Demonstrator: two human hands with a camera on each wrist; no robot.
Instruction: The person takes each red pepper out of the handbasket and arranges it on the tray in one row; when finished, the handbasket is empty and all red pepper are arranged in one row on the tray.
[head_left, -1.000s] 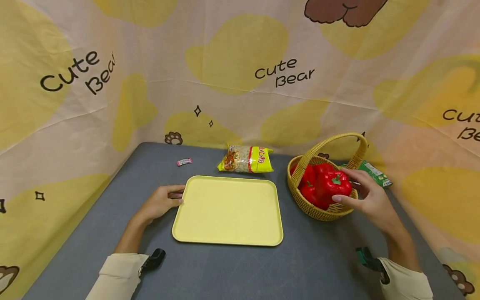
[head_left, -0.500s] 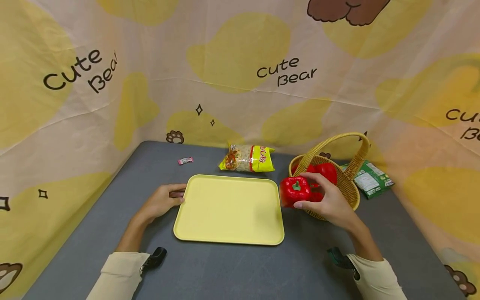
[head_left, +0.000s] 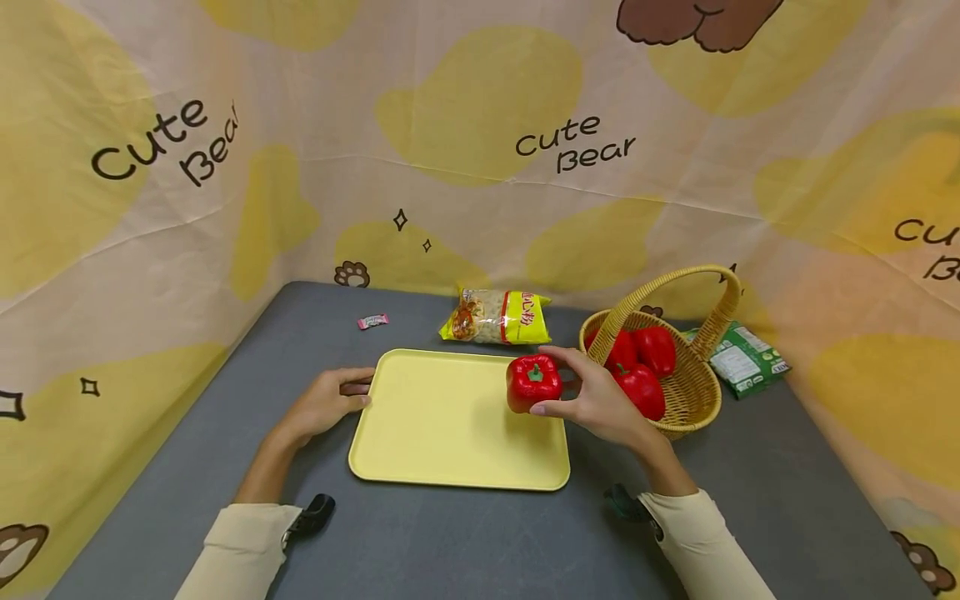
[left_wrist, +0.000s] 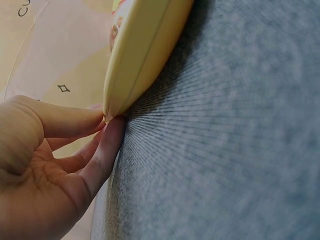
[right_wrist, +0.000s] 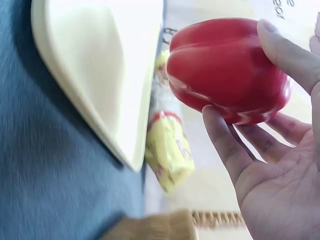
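Note:
My right hand grips a red bell pepper with a green stem, holding it above the right part of the yellow tray. In the right wrist view the thumb lies on one side of the pepper and the fingers on the other, with a gap between it and the tray. At the tray's left edge is my left hand. The left wrist view shows its thumb and fingers pinching the tray's rim. Several more red bell peppers lie in a wicker basket to the right.
Behind the tray lies a yellow food packet, with a small pink-wrapped candy to its left. A green packet is behind the basket's right side. The basket's tall handle arches upward. Patterned cloth surrounds the grey table.
My right hand has lifted the bell pepper out of the basket and carried it left, over the tray. The left hand has stayed at the tray's left edge.

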